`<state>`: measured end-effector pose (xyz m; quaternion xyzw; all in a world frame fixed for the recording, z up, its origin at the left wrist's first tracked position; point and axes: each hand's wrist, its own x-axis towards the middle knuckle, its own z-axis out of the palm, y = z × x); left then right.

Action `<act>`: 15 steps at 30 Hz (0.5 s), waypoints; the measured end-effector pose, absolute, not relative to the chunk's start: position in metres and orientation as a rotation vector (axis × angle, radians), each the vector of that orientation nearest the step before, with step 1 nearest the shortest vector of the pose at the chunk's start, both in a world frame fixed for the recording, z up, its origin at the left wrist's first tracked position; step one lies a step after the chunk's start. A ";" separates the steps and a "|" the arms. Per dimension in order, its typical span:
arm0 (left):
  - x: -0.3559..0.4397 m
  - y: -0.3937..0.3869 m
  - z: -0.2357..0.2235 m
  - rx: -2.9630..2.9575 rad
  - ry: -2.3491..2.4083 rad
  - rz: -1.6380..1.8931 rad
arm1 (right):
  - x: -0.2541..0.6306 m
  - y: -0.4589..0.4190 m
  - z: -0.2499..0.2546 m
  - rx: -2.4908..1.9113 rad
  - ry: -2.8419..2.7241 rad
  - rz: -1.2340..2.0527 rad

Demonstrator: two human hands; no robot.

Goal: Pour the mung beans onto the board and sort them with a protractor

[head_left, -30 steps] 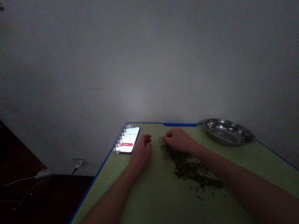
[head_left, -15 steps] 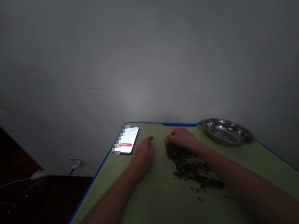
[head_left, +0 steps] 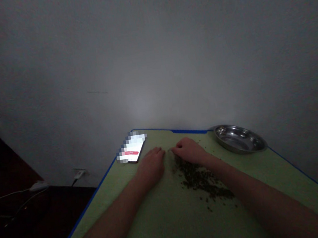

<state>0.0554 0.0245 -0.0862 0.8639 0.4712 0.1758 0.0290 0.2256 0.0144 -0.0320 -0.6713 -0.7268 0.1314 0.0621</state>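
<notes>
A heap of small dark grains [head_left: 199, 178] lies spread on a green table [head_left: 161, 221] with a blue edge. My right hand [head_left: 189, 151] rests at the far end of the heap, fingers curled down onto the grains. My left hand [head_left: 152, 164] lies palm down on the bare tabletop just left of the heap, fingers stretched forward and close together. The two hands' fingertips nearly meet. Whether the right hand has grains inside it is hidden in the dim light.
A lit phone [head_left: 131, 149] lies at the table's far left corner. A shallow steel dish [head_left: 240, 140] stands at the far right by the grey wall. Left of the table, cables and a wall socket [head_left: 79, 172] show above a dark floor.
My left hand's fingers have uncurled and flattened onto the table. My right hand has shifted slightly left along the far end of the grain heap. The view has tilted a little.
</notes>
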 end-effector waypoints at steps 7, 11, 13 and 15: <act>0.057 0.020 -0.081 2.760 1.534 0.411 | 0.222 0.009 -0.040 -2.056 -2.211 0.402; 0.056 0.021 -0.082 2.775 1.571 0.366 | 0.240 0.005 -0.037 -2.100 -2.202 0.388; 0.056 0.023 -0.084 2.785 1.565 0.342 | 0.249 0.003 -0.036 -2.126 -2.192 0.383; 0.055 0.024 -0.085 2.797 1.553 0.309 | 0.257 0.001 -0.038 -2.151 -2.176 0.379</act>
